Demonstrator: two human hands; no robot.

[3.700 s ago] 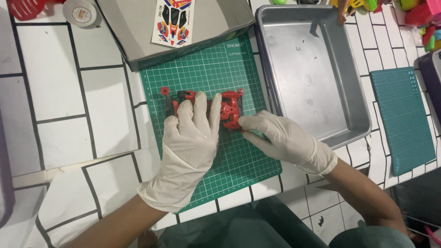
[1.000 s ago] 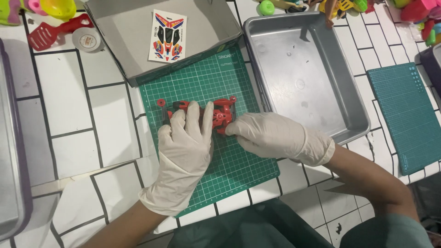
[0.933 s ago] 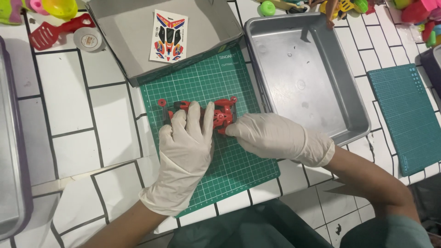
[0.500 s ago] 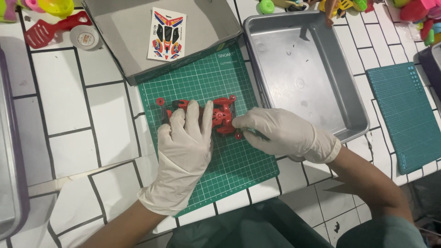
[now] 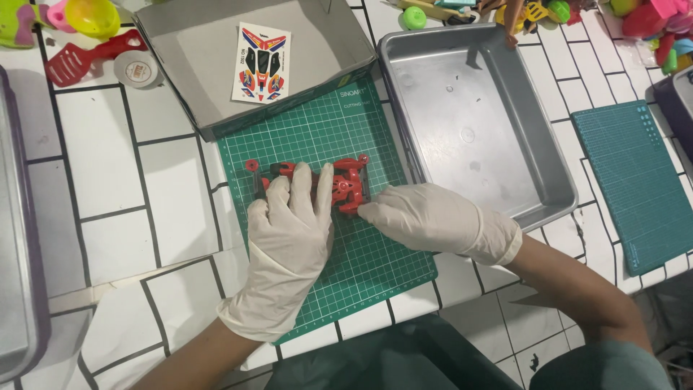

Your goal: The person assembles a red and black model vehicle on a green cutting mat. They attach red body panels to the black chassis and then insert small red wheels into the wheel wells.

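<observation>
While the red toy car point(image 5: 339, 184) lies on the green cutting mat point(image 5: 375, 267), the gloved left hand point(image 5: 289, 231) presses flat over its left part, grip open; right of the car, the gloved right hand point(image 5: 433, 217) pinches its edge, beside the metal tray point(image 5: 505, 180).

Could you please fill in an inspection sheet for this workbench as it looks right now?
Surface: white tiled table with dark grout lines; green cutting mat in the middle.
Job's things: red toy car chassis lying on the green mat.
Clutter: open grey box with a sticker sheet inside; empty metal tray; tape roll; red plastic scoop; second teal mat; colourful toys along the far edge.
Hands: both in white gloves; left hand flat over the chassis, right hand touching its end.
Cables: nothing seen.
Surroundings: another metal tray at the left edge.
</observation>
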